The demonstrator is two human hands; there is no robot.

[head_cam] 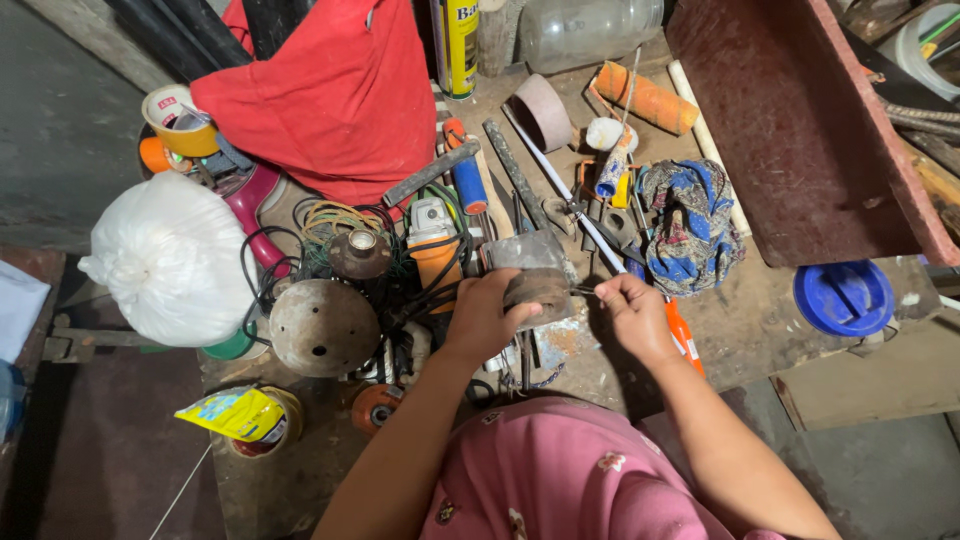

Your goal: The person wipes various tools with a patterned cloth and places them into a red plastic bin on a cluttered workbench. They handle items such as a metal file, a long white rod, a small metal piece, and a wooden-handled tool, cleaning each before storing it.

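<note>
Near the middle of the frame, the left hand (487,315) is clamped around a rusty metal block (540,292), pressing it down on the cluttered workbench (740,330). Just to its right, the right hand (632,312) is pinched shut on a thin metal rod (590,292) whose tip meets the block's right side. The work in hand looks like fitting or working the rod into the block while the other hand steadies it. The next move probably calls for a firm hold on the block and a straight, careful push or twist of the rod, though the joint itself is too small to make out. Above the hands lie a blue patterned rag (690,225) and an orange grinder (435,245); a white bag (170,260) sits at centre left.
</note>
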